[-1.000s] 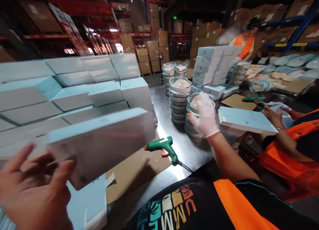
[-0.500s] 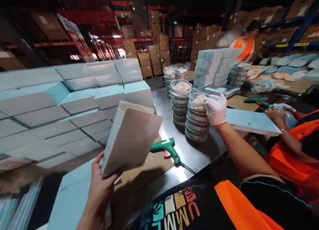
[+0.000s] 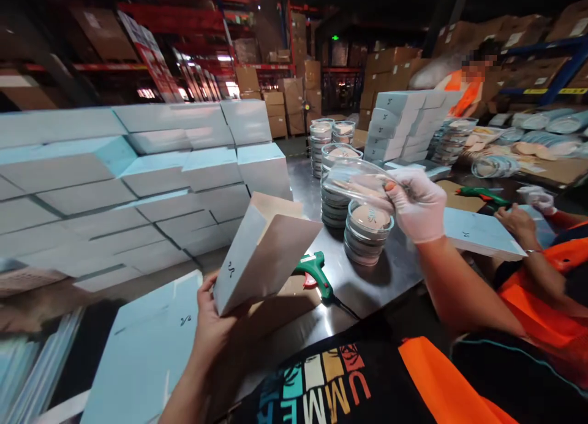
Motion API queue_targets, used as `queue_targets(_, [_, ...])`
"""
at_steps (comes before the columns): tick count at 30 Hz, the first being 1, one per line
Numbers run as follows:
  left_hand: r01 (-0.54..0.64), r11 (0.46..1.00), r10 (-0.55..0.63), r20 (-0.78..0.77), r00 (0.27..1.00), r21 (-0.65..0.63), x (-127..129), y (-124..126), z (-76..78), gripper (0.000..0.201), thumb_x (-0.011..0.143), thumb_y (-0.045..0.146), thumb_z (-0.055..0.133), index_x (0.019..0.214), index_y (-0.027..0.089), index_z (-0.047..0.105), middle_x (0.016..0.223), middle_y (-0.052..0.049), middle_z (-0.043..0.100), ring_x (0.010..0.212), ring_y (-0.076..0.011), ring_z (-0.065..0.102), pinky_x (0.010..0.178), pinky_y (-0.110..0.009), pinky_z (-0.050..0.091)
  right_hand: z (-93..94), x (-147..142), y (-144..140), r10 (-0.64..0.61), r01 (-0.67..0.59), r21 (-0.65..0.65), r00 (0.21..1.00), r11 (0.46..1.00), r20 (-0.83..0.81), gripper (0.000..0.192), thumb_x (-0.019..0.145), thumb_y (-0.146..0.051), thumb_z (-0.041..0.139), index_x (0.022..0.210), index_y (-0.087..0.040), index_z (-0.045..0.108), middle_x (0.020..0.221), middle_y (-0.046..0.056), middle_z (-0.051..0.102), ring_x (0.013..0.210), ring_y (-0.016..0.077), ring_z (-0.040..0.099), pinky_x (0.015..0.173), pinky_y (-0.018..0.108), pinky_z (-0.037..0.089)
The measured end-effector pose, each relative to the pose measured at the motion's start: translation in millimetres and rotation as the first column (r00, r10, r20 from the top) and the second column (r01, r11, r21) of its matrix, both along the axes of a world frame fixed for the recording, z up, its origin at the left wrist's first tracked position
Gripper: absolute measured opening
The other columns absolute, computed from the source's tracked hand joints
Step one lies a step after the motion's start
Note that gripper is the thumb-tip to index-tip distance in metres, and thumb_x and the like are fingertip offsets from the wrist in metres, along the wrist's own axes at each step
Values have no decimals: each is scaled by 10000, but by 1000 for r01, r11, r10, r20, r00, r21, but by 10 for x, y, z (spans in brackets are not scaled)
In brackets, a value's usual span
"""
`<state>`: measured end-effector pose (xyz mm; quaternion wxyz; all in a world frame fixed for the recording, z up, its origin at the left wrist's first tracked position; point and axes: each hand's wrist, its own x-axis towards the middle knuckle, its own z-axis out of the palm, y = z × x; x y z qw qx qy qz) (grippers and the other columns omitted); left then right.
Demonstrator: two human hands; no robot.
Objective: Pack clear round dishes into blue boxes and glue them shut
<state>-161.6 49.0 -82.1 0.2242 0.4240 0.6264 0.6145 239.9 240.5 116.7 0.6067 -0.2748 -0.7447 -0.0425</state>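
A pale blue flat cardboard box (image 3: 264,252) with an open brown end is held up in the bare left hand (image 3: 214,323), low and left of the middle. The fingers are closed around its bottom corner, and the open end is tipped up and to the right. A round clear plastic case (image 3: 356,180) is held in the right hand (image 3: 416,204), which is covered by a white glove. The fingers are pinched on the case's right edge. The case is lifted just above a short stack of round clear cases (image 3: 367,234) that is set on the shiny metal desk (image 3: 367,283). A taller stack of the same cases (image 3: 335,191) is seen just behind it.

A green glue gun (image 3: 315,272) is laid on the desk between the box and the short stack, partly on a brown cardboard sheet (image 3: 285,307). A big pile of pale blue boxes (image 3: 138,179) is stacked on the left. A flat pale blue sheet (image 3: 147,344) is spread below the left hand. On the right, an orange vest is worn by another person, whose hand (image 3: 517,219) is rested beside a flat pale blue box (image 3: 482,237). A second green glue gun (image 3: 480,194) is laid further back
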Motion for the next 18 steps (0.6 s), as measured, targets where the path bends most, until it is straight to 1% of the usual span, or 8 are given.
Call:
queue_targets(1, [-13, 1000, 13, 32, 999, 9, 30, 16, -24, 1002, 605, 413, 976, 1445, 268, 450, 1192, -66, 649, 958, -225, 716, 790, -308, 626, 31, -88, -150, 146, -145, -51, 989, 988, 2, 183, 1055, -327, 684, 977, -201, 792, 1035, 103, 792, 996, 242, 732, 922, 419, 581])
queue_targets(3, [-24, 1000, 23, 109, 994, 11, 103, 30, -100, 1025, 546, 395, 998, 1409, 274, 459, 1223, -66, 650, 984, -225, 724, 824, -313, 622, 67, -301, -399, 380, -362, -191, 923, 912, 66, 176, 1069, -352, 693, 1018, -224, 804, 1097, 92, 794, 1071, 243, 752, 936, 419, 601])
queue_targets(5, [47, 999, -45, 164, 985, -6, 181, 10, -209, 1044, 487, 368, 1020, 1371, 271, 472, 1221, -74, 669, 976, -240, 742, 840, -340, 630, 48, -557, -564, 526, -455, -316, 829, 832, 191, 184, 1062, -360, 699, 966, -239, 799, 1027, 70, 788, 1093, 256, 759, 949, 434, 615])
queue_targets(7, [143, 989, -132, 194, 972, -44, 252, -43, -331, 1011, 462, 364, 1027, 1324, 253, 510, 1230, -104, 688, 999, -279, 760, 868, -393, 643, -40, -816, -668, 565, -462, -344, 761, 817, 319, 168, 1030, -337, 720, 906, -241, 779, 942, 63, 769, 1074, 275, 751, 971, 472, 617])
queue_targets(9, [193, 975, -173, 177, 969, -107, 297, -108, -442, 930, 479, 382, 1021, 1273, 236, 560, 1278, -147, 699, 1094, -328, 758, 952, -457, 638, -189, -1008, -735, 551, -456, -316, 747, 832, 373, 85, 994, -317, 744, 1006, -242, 782, 1039, 90, 776, 1116, 294, 730, 1018, 509, 607])
queue_targets(12, [154, 965, -131, 117, 984, -212, 297, -183, -565, 820, 536, 446, 1002, 1220, 205, 619, 1297, -187, 716, 1237, -381, 716, 1114, -541, 565, -508, -1099, -772, 557, -483, -303, 793, 821, 245, 382, 1017, -415, 745, 1362, -258, 700, 1401, 153, 705, 1332, 315, 664, 1153, 545, 559])
queue_targets(14, [138, 963, -111, 125, 986, -231, 267, -210, -626, 865, 558, 491, 993, 1275, 185, 617, 1324, -211, 709, 1292, -399, 691, 1157, -570, 534, -789, -1086, -756, 560, -497, -357, 823, 791, 94, 594, 1023, -580, 724, 1514, -270, 597, 1577, 178, 593, 1457, 330, 598, 1219, 558, 519])
queue_targets(18, [132, 981, -114, 131, 985, -141, 222, -219, -671, 1060, 617, 512, 993, 1512, 231, 498, 1407, -193, 682, 1317, -373, 692, 1144, -558, 555, -1405, -1146, -729, 575, -484, -571, 818, 663, -25, 928, 959, -764, 702, 1684, -258, 423, 1713, 215, 459, 1539, 348, 547, 1231, 557, 521])
